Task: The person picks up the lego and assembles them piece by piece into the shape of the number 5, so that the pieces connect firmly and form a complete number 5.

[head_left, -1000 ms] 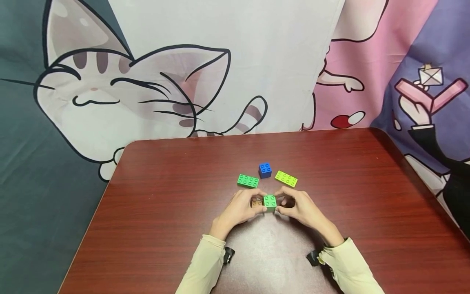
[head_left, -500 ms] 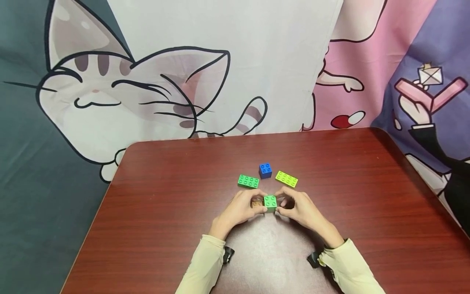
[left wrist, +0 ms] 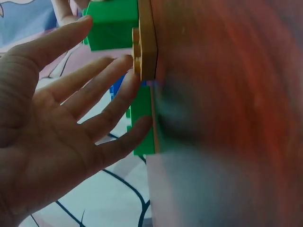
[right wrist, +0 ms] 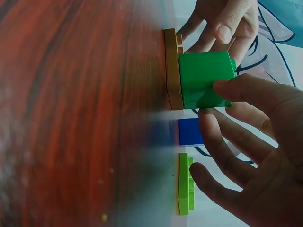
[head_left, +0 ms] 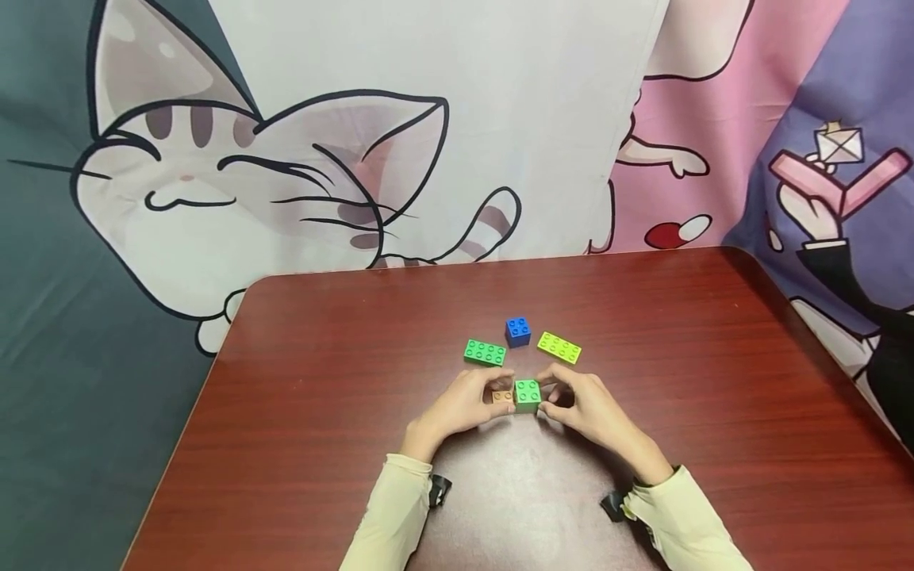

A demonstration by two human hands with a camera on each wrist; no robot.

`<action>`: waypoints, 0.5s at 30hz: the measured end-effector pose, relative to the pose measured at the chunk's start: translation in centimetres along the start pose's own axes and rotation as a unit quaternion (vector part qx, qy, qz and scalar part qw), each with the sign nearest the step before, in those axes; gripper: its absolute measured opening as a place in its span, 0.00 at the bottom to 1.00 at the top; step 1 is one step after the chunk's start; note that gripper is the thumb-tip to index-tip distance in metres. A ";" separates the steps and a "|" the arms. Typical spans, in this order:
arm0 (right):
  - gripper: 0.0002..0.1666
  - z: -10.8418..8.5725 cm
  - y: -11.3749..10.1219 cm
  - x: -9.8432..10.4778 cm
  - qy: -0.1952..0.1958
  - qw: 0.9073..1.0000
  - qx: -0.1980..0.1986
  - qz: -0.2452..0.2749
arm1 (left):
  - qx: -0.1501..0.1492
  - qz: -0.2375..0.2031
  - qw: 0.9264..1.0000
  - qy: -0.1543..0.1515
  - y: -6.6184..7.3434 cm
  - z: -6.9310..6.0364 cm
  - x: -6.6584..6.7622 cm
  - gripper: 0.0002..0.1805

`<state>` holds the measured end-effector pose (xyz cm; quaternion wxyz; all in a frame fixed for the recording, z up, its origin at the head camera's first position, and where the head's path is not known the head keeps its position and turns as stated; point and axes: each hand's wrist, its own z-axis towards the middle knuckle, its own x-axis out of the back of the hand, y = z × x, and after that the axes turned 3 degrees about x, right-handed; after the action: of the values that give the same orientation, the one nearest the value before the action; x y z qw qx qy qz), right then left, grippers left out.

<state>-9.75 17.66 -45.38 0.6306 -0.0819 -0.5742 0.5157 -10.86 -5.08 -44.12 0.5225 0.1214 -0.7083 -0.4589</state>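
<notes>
Green block atop flat orange brick

Your right hand holds the green block on a brown brick; your left hand, blue block, lime brick are near.

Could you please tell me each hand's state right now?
Left hand: open, near the flat orange-brown plastic brick.
Right hand: holding the square green plastic brick between thumb and finger.

You are wearing long cream sleeves, and a small black piece is sticking out on the inner side of each
</notes>
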 end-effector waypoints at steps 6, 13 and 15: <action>0.21 0.0 0.3 -0.1 0.003 1.000 0.011 -0.001 | 0.024 0.022 0.997 0.067 -0.9 -0.2 1.5 0.26; 0.20 0.0 0.4 -0.1 0.000 1.000 0.019 -0.014 | 0.056 0.086 0.988 0.116 -2.2 -0.1 2.9 0.26; 0.20 0.0 0.3 0.0 0.003 1.000 0.020 -0.017 | 0.064 0.099 0.986 0.120 -2.5 0.2 3.2 0.30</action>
<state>-9.92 17.78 -45.65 0.6421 -0.0609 -0.5632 0.5165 -13.11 -8.43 -44.03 0.6377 0.1377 -0.6769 -0.3409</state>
